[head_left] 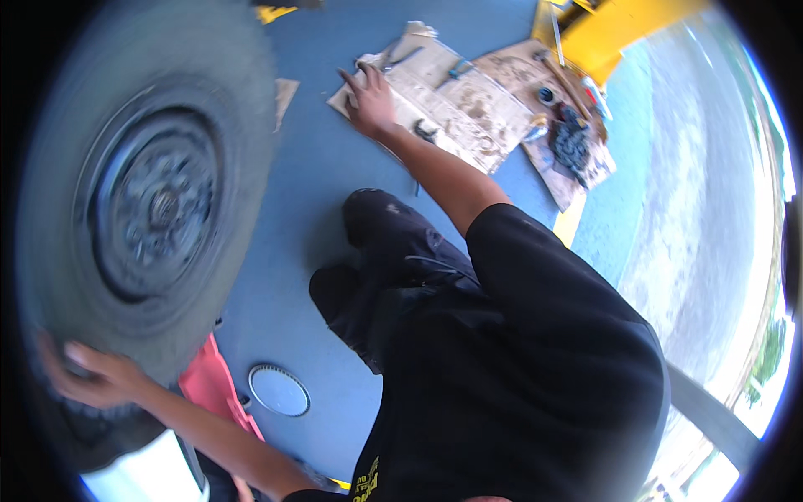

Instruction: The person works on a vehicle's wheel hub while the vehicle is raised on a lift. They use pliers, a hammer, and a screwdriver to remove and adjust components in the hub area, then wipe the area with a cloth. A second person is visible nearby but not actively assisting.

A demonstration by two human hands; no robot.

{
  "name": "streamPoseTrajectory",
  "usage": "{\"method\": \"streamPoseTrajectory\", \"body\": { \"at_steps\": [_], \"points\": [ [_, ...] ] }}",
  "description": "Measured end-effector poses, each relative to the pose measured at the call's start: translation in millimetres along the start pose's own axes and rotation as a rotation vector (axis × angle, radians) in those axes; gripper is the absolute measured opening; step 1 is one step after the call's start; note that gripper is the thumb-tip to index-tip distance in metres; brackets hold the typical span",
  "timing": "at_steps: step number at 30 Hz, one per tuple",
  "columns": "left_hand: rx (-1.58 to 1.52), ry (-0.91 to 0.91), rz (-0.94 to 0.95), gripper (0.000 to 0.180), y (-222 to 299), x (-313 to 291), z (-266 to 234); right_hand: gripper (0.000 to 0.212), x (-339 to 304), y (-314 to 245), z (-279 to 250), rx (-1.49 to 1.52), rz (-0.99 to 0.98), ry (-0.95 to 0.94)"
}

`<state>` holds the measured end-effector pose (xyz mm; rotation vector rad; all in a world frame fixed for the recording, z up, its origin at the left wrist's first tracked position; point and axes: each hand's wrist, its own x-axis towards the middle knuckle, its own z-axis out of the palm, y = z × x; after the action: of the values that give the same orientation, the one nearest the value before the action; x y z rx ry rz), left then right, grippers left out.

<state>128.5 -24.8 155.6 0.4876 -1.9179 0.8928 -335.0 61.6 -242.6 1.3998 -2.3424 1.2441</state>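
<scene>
Head view shows your left hand [84, 374] pressed with spread fingers on the tread of a big tyre [134, 209], which stands upright and is blurred; its dark steel rim [159, 205] is just above this hand. Below and to the right of that hand you see a red plastic piece [213, 386] and a round silver cap [278, 390] on the blue floor [309, 167]. Your right hand [368, 102] is stretched far out, fingers open and flat, resting on stained cardboard sheets [468, 105]. Near its fingertips lie some small tools [456, 71]; I cannot tell if it touches one. Beyond it to the right lies a dark greasy chain pile [571, 142].
</scene>
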Motion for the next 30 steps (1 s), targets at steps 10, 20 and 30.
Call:
{"method": "streamPoseTrajectory", "body": {
  "at_steps": [10,20,30],
  "points": [
    [-0.334,-0.997,-0.857,0.028,231.4,-338.6,-108.6,0.073,-276.7,262.5,-173.5,-0.714,0.899,-0.472],
    [-0.249,-1.316,-1.232,0.042,251.7,-357.1,-196.7,0.068,-230.7,167.5,-37.1,-0.117,0.465,-0.438],
    [-0.091,-1.202,-1.456,0.041,386.6,-506.8,-436.8,0.078,-235.4,144.8,37.9,-0.185,0.205,-0.855]
  ]
}}
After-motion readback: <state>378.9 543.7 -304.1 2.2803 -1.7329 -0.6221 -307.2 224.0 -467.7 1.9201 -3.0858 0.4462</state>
